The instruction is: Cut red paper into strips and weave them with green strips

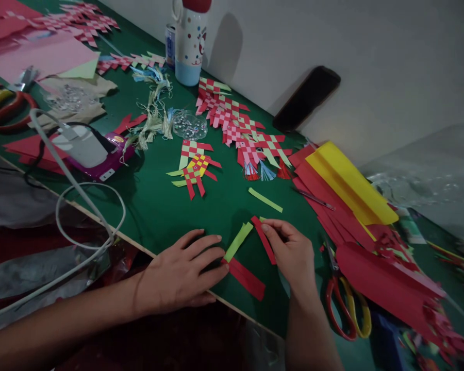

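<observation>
My left hand (185,268) rests at the table's near edge, fingers spread. Its lowest visible fingertip touches the corner where a light green paper strip (238,241) meets a wider red paper strip (247,279). My right hand (290,247) pinches the upper end of another red paper strip (263,241) between thumb and forefinger. A bit of green paper shows beside that pinch. Just beyond lies a loose light green strip (265,200). Farther back, several woven paper fish (193,167) lie together, red with green or yellow checks and trailing strip ends.
Red-handled scissors (340,309) lie right of my right hand, near red paper sheets (382,288) and folded yellow paper (348,180). A long row of woven fish (228,121) stretches along the wall. A white cable (88,198) loops over the left edge. A bottle (189,46) stands behind.
</observation>
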Available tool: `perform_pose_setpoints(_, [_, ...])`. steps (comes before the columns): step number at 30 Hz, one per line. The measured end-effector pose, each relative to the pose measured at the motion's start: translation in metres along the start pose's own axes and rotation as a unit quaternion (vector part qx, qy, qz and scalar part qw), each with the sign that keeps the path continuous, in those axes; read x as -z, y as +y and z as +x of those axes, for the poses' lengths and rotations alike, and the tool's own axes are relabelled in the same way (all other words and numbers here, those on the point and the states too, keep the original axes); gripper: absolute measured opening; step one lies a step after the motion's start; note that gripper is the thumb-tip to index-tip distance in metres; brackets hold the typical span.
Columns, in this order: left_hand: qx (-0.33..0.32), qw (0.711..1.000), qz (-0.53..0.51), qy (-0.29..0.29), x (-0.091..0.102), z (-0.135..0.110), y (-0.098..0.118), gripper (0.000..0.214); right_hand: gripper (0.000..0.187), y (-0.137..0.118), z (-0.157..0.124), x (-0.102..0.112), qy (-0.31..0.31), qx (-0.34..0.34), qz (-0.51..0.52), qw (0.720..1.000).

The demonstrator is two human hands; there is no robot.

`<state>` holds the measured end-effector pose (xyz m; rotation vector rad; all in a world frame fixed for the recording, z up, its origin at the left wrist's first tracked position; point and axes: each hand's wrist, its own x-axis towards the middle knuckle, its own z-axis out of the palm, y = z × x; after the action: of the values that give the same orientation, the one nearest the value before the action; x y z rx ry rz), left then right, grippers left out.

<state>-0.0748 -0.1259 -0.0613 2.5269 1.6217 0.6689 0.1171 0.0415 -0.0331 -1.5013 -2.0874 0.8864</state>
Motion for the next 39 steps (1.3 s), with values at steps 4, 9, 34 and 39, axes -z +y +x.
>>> perform_pose_setpoints(4, [0.007,1.000,-0.003,-0.003,0.000,0.000,0.000,0.041,0.035,-0.004,-0.001,0.003,-0.011,-0.008,-0.012,1.000])
perform_pose_setpoints(9, [0.001,1.000,-0.007,-0.004,0.001,0.000,-0.001,0.042,0.037,-0.009,-0.001,0.002,-0.019,-0.004,-0.028,0.999])
perform_pose_setpoints(34, [0.002,1.000,-0.003,-0.003,0.001,0.000,0.000,0.042,0.035,-0.010,-0.011,0.004,-0.137,-0.011,0.012,0.990])
perform_pose_setpoints(39, [0.003,1.000,-0.004,-0.003,0.002,0.000,0.000,0.041,0.030,-0.013,-0.018,0.003,-0.165,0.047,-0.027,0.985])
